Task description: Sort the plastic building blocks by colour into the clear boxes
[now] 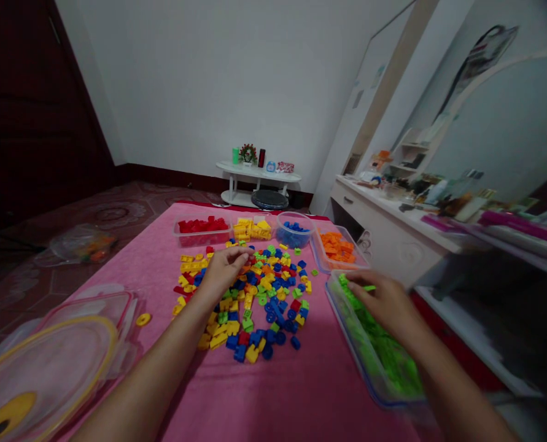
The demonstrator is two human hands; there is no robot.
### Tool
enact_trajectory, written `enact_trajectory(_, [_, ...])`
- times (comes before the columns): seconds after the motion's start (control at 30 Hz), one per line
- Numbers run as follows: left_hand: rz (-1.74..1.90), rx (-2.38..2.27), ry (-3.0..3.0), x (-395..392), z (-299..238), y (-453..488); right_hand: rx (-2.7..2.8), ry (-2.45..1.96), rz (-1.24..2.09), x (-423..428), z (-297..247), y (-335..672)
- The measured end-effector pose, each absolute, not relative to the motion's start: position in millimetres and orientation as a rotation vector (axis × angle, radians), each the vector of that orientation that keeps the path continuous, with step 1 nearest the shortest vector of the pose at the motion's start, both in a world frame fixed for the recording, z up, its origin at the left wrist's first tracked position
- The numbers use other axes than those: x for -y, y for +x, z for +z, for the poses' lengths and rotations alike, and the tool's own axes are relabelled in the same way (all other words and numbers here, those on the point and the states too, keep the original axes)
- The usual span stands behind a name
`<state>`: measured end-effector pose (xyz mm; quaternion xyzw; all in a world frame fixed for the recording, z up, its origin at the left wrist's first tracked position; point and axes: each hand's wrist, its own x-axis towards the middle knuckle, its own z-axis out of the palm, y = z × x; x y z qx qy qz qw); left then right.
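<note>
My left hand [227, 265] is over the far part of a loose pile of toy building bricks [266, 298] in yellow, blue, green, red and orange. Its thumb and fingers are pinched together; what lies between them, if anything, cannot be made out. A green toy brick [369, 288] shows at the fingertips of my right hand [384, 301], which is closed on it. That hand is above a clear plastic container [353, 350] with many green bricks [379, 344] inside. My right hand and wrist hide part of the container.
Along the far edge stand tubs of red bricks [204, 226], yellow bricks [252, 229] and blue bricks [296, 227]. Orange bricks [337, 247] fill a box at right. Clear lids [70, 362] lie at left near a yellow ring piece [143, 319]. A dresser [393, 224] stands beyond.
</note>
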<state>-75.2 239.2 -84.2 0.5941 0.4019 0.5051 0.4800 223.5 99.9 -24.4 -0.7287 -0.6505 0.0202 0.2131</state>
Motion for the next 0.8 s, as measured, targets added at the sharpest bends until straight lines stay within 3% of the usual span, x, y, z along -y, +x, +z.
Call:
enact_trajectory(0.27, [1.232, -1.005, 1.504, -246.4, -85.9, -84.0, 1.996, -2.399, 0.076, -150.3, -55.5, 140.5])
enact_trajectory(0.8, [1.230, -1.028, 1.525, -244.9, -82.3, -86.3, 2.107, -2.384, 0.126, -141.0, -75.0, 138.2])
